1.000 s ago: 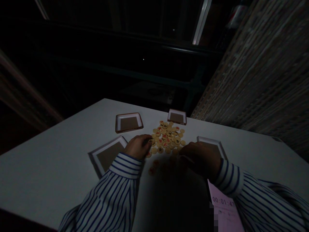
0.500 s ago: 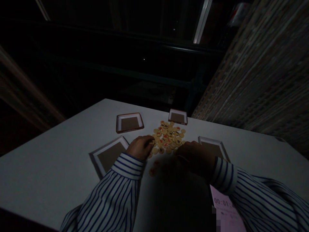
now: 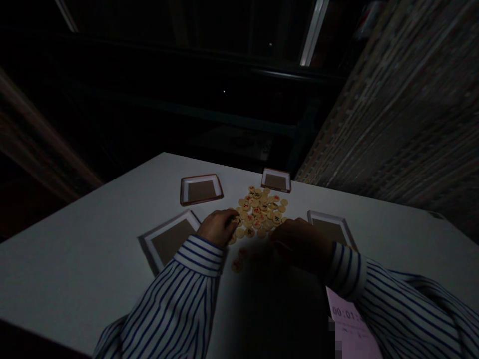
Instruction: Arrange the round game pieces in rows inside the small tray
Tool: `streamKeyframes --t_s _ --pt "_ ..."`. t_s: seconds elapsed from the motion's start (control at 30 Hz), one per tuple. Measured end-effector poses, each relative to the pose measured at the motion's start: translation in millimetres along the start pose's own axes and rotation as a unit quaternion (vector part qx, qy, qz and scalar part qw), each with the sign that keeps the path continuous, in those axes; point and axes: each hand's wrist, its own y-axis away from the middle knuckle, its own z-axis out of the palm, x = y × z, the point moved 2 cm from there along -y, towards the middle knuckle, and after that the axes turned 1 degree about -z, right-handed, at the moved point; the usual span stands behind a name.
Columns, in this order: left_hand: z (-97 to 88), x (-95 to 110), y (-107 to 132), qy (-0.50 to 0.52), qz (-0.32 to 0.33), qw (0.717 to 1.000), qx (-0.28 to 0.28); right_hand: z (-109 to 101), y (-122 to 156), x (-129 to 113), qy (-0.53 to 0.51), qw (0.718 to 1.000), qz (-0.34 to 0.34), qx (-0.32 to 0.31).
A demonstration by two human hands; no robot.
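Observation:
A heap of round pale game discs [image 3: 260, 212] with red and black marks lies on a white table [image 3: 75, 269]. My left hand [image 3: 217, 227] rests at the heap's left edge, fingers curled, pinching one disc with a black mark [image 3: 235, 219]. At the heap's near right edge sits my right hand [image 3: 301, 242], in shadow, its fingers curled down among the discs; what it holds is not visible. Both arms wear blue-striped white sleeves.
Shallow square trays ring the heap: far left [image 3: 201, 189], far right [image 3: 276, 180], near left [image 3: 170, 242] and right [image 3: 329, 229]. A few loose discs [image 3: 236, 265] lie near me. A pink timer card [image 3: 350, 326] is at my right sleeve. A brick wall [image 3: 404, 119] stands at right.
My right hand has slid a little left and nearer the heap. My left hand has barely moved and keeps its pinch on the disc.

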Motion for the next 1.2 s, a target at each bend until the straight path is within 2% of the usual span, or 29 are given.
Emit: streamKeyframes --t_s 0.23,0.4,0.9,1.2 --pt "-13.1 -4 3 0.033 -0.035 0.998 0.038 -5 0 -2 0.002 1.0 0.006 -0.025" --pt "-18.6 -5 5 0.017 -0.044 0.998 0.049 -4 -1 0 0.01 1.0 0.011 -0.018" --pt "-9.7 -13 3 -0.076 -0.038 0.996 -0.027 4 -8 7 -0.01 1.0 0.003 -0.01" --pt "-7.0 -15 3 -0.072 -0.034 0.996 -0.03 1 -7 12 -0.037 0.999 0.01 -0.02"
